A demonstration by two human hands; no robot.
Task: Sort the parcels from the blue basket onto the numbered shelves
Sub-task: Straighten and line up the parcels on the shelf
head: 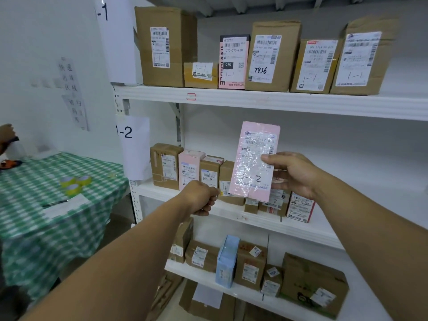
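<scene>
My right hand point(293, 174) grips a flat pink parcel point(253, 162) by its right edge, upright, in front of the shelf signed 1-2 point(126, 132). Its label has "1-2" handwritten on it. My left hand point(200, 198) is curled into a fist just left of the parcel's lower corner and holds nothing that I can see. Behind them, the 1-2 shelf point(159, 192) carries several brown and pink boxes. The shelf above point(254, 100), signed 1-1 point(103, 12), holds several labelled boxes. The blue basket is out of sight.
A lower shelf point(208, 278) bears brown boxes and a light blue one point(227, 262). To the left stands a table with a green checked cloth point(34, 218), tape rolls point(74, 183) and a paper. Another person's hand point(7, 135) shows at the left edge.
</scene>
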